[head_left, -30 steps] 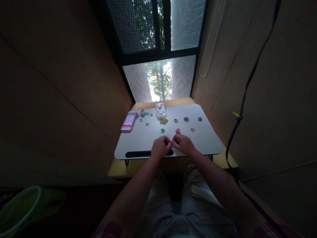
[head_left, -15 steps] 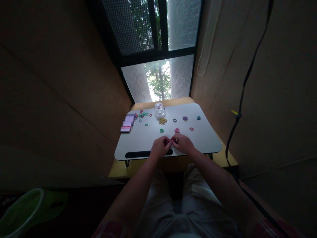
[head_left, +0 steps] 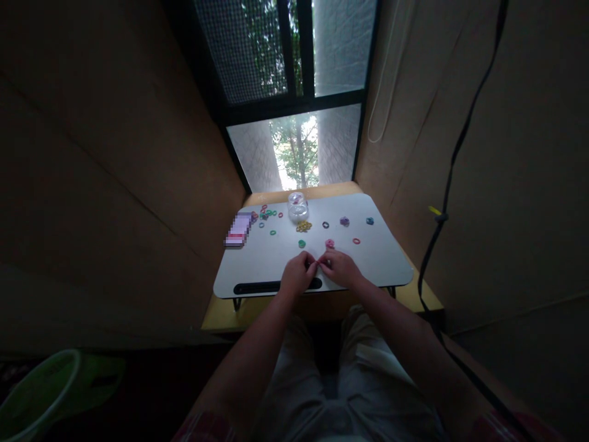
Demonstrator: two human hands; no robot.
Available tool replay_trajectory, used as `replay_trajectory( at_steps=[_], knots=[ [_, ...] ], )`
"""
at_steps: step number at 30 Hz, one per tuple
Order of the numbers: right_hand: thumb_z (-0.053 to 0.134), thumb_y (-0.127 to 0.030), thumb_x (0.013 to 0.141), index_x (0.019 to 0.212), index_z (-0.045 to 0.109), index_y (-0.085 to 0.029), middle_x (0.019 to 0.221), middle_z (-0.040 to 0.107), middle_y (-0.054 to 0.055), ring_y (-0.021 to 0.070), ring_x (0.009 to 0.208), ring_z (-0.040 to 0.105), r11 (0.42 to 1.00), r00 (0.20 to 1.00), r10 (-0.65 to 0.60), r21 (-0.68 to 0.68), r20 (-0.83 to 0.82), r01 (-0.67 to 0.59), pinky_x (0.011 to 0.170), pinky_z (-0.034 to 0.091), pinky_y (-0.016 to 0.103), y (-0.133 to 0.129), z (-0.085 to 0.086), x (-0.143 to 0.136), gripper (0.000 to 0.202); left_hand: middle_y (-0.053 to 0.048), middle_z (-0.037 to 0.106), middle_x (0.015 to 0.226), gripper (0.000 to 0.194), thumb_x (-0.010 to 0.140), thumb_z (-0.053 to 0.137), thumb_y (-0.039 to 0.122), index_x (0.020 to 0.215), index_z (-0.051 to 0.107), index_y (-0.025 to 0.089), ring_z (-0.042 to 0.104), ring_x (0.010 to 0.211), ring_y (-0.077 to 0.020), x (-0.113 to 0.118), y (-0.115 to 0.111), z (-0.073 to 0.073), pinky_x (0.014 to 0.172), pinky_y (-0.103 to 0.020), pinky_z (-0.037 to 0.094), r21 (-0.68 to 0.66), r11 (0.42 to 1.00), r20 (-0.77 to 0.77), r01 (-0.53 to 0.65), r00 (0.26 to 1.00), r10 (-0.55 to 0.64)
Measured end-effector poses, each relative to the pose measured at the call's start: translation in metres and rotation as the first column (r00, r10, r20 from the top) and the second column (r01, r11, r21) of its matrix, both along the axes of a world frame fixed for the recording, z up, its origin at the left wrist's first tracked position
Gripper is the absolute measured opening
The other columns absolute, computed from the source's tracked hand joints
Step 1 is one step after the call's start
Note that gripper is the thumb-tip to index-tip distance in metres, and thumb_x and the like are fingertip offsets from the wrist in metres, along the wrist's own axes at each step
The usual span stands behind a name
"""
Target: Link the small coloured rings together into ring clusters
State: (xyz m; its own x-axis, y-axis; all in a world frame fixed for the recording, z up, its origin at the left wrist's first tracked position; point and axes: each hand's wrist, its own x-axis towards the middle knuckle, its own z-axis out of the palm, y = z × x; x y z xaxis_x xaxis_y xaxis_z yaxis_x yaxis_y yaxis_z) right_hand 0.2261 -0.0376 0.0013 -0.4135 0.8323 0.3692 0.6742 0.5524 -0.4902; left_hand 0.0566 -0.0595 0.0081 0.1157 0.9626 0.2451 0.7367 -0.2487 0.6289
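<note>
Head camera | above lap | facing forward-down, white table mid-frame | fairly far, fine detail probably lost

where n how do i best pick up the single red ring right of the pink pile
Probably by its outer edge: pinch opposite sides of the red ring between thumb and fingertip, the right hand coming from above and the right. The ring lies flat, a small low loop on the white table, apart from the pink pile on its left.

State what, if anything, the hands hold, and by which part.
The left hand and right hand seem to pinch a tiny reddish thing; which part cannot be told.
</note>
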Motion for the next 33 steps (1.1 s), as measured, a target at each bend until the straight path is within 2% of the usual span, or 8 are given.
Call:
replay_trajectory(
  at_steps=[13, 25, 33],
  knots=[
    [0.054, -0.022, 0.084, 0.082, 0.064, -0.019, 0.077, 0.064, 0.002, 0.0135, 0.069, 0.055, 0.996, 0.997, -0.079, -0.05, 0.008, 0.079, 0.064, 0.036, 0.024, -0.0026, 0.0039, -0.0021, 0.01, 0.0, 0.062, 0.07, 0.012, 0.082, 0.057, 0.032, 0.08, 0.058, 0.02, 0.054, 0.062, -0.0125, 0.003, -0.0027, 0.0065, 0.06, -0.025, 0.037, -0.011, 1.0, -0.02, 0.0, 1.0, 0.0],
    [0.053, -0.017, 0.079, 0.085, 0.066, -0.019, 0.08, 0.066, 0.002, 0.0137, 0.072, 0.056, 0.999, 0.998, -0.016, -0.04, -0.056, 0.013, 0.068, 0.039, 0.024, -0.0017, -0.0002, 0.0001, 0.015, 0.001, 0.061, 0.07, 0.01, 0.081, 0.056, 0.03, 0.079, 0.057, 0.02, 0.053, 0.063, -0.0118, 0.0021, -0.0028, 0.0033, 0.06, -0.025, 0.035, -0.003, 1.0, -0.005, 0.004, 1.0, -0.004],
    [0.055, -0.019, 0.08, 0.082, 0.064, -0.019, 0.079, 0.064, 0.002, 0.0144, 0.074, 0.057, 0.998, 0.998, -0.059, -0.017, -0.017, 0.059, 0.069, 0.039, 0.025, -0.0012, -0.0011, -0.0012, 0.009, 0.0, 0.062, 0.07, 0.011, 0.082, 0.056, 0.03, 0.08, 0.057, 0.02, 0.054, 0.064, -0.012, 0.0026, -0.0038, 0.0056, 0.062, -0.024, 0.037, -0.015, 1.0, -0.019, 0.002, 1.0, -0.003]
  ],
)
